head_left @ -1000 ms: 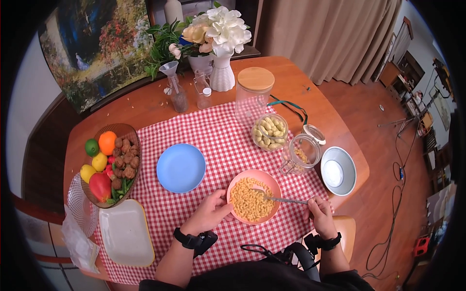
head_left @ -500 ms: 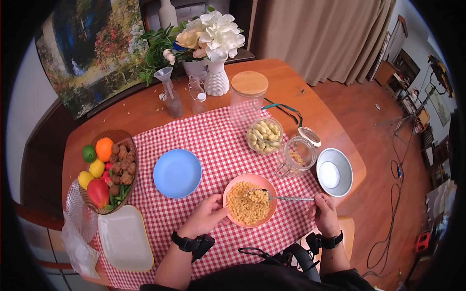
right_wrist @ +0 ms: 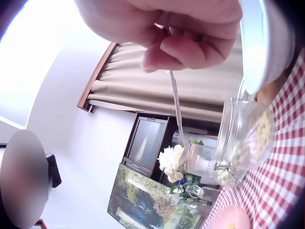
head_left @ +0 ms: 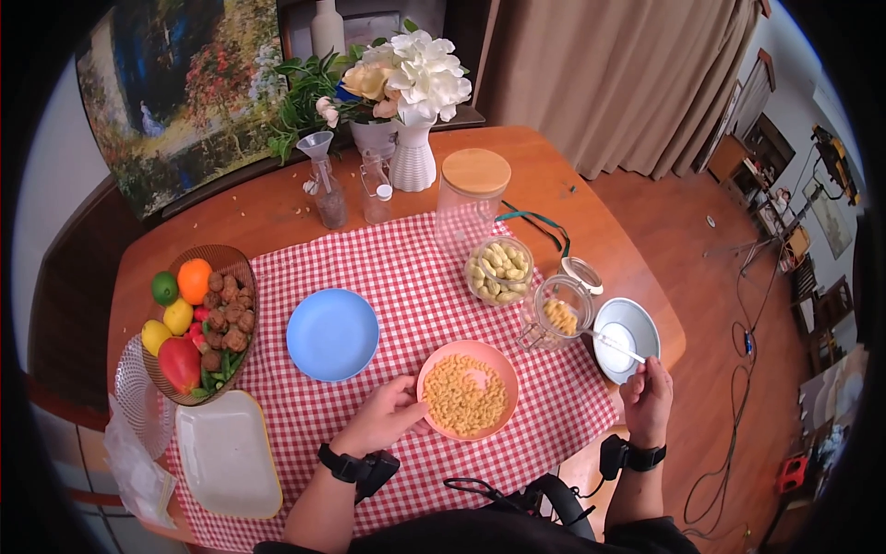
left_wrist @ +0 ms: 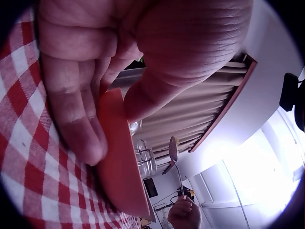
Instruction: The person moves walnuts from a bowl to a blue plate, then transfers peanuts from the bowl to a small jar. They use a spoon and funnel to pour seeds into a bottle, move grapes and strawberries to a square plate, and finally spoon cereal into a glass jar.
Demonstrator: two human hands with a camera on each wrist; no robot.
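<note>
Pink bowl (head_left: pixel 467 389): landmark; sits on the checked cloth (head_left: pixel 406 268) at the near edge of the surface, filled with macaroni; a bare patch shows in the pasta near its far rim.
Left hand (head_left: pixel 383 418): at the bowl's left rim; the left wrist view shows thumb and fingers (left_wrist: pixel 76 119) pinching the rim, which likely keeps the bowl from sliding.
Right hand (head_left: pixel 648 399): well right of the bowl, beyond the cloth edge; fingers curled round the spoon handle, gripped near its end so the shaft reaches far.
Spoon (head_left: pixel 609 343): up and right of the bowl, above the grey bowl; its head points toward the jar mouth. The load in the head is too small to tell.
Clip jar (head_left: pixel 556 317): just right of and beyond the bowl, tilted with its mouth toward the right hand; hinged lid thrown open, some macaroni inside.
Grey bowl (head_left: pixel 637 325): right of the jar, at the right edge of the surface, under the spoon.
Peanut jar (head_left: pixel 498 270): beyond the bowl, open-topped, upright.
Blue plate (head_left: pixel 332 333): left of the bowl, well apart, on the cloth.
Fruit basket (head_left: pixel 198 319): far left of the bowl, at the cloth's edge.
White tray (head_left: pixel 226 452): left of the bowl, nearer the person than the basket.
</note>
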